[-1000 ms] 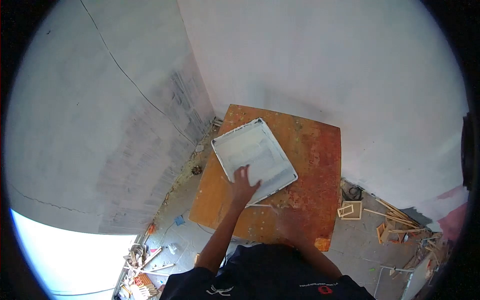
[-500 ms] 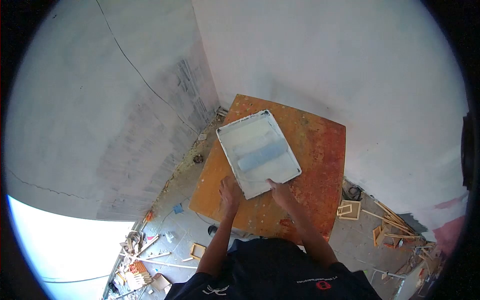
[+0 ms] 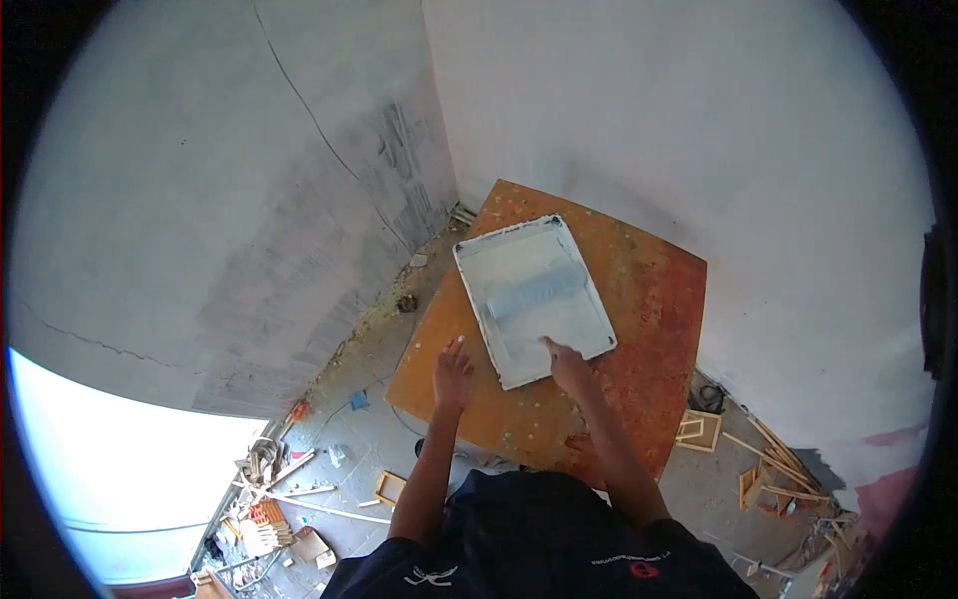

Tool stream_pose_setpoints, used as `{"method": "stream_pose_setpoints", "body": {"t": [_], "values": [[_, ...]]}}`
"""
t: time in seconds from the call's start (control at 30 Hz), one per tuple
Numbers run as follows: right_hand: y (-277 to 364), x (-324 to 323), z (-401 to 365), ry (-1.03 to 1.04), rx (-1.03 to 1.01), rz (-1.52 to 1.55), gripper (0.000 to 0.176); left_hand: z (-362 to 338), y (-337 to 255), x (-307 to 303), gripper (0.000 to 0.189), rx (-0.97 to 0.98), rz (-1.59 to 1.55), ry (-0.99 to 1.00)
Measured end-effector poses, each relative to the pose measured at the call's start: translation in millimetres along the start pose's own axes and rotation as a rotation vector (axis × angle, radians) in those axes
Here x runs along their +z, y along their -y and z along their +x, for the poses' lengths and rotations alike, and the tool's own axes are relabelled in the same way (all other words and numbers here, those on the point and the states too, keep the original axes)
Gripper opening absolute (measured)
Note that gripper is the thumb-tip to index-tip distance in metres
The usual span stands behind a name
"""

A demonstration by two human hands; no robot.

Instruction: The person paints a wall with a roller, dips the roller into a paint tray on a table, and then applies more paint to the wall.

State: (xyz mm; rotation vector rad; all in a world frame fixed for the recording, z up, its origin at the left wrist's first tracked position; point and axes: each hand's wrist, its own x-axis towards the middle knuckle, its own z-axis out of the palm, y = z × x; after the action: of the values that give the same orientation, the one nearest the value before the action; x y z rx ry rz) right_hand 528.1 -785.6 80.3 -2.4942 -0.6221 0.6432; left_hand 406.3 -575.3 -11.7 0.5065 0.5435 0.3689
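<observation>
A paint roller (image 3: 539,291) with a pale, paint-wet sleeve lies across a white-coated paint tray (image 3: 607,342). My right hand (image 3: 568,365) is closed at the tray's near edge, around the roller's handle; the handle itself is mostly hidden by paint and fingers. Beside the tray's near left corner, my left hand (image 3: 453,373) hovers over or rests on the board, fingers a little apart and holding nothing. It is apart from the tray. Whitish paint coats the tray's floor and rim.
A stained wooden board (image 3: 649,329) carries the tray, close to a corner of two walls. The left wall (image 3: 299,250) has a long crack and grey patches. Wood scraps (image 3: 783,449) and small frames (image 3: 699,429) lie on the floor right; more debris (image 3: 264,529) lies left.
The roller has moved towards the far end of the tray, with my right hand following. My left hand has come away from the tray's edge to the left. The view has shifted slightly.
</observation>
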Motion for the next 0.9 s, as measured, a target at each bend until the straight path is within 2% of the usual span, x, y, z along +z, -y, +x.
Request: {"method": "stream_pose_setpoints", "body": {"t": [0.1, 0.2, 0.27, 0.37, 0.47, 0.57, 0.67, 0.77, 0.9], "values": [[-6.4, 18.8, 51.8, -0.086, -0.099, 0.032, 0.037, 5.1, -7.8, -2.6, 0.037, -0.013, 0.010, 0.032], [-12.9, 25.1, 65.3, -0.157, -0.158, 0.045, 0.036, 11.6, -11.2, 1.8, 0.039, -0.023, 0.055, 0.016], [-16.6, 27.5, 51.9, -0.140, -0.136, 0.003, 0.036, 20.2, -8.3, 2.1, 0.039, 0.000, 0.150, 0.029], [-10.7, 17.9, 4.4, -0.089, -0.063, 0.000, 0.039, 29.2, -4.5, 20.6, 0.044, 0.052, 0.459, -0.040], [-19.9, 24.3, -32.1, 0.032, 0.067, 0.054, 0.041, 36.5, 3.9, 21.8, 0.052, 0.048, 0.490, -0.003], [-25.5, 32.1, -50.0, 0.007, 0.094, 0.009, 0.043, 20.6, 1.2, 47.0, 0.059, 0.031, 0.622, -0.028], [-17.8, 26.3, -53.0, -0.002, 0.079, 0.052, 0.042, 13.4, -1.6, 47.2, 0.065, 0.000, 0.659, -0.010], [-29.1, 36.3, -41.1, -0.013, 0.058, 0.158, 0.043, 13.5, -11.2, 31.3, 0.064, -0.136, 0.450, -0.041], [-25.3, 35.9, -36.4, -0.068, 0.027, 0.107, 0.041, 4.5, -10.3, 7.7, 0.058, -0.151, 0.301, -0.053]]}}
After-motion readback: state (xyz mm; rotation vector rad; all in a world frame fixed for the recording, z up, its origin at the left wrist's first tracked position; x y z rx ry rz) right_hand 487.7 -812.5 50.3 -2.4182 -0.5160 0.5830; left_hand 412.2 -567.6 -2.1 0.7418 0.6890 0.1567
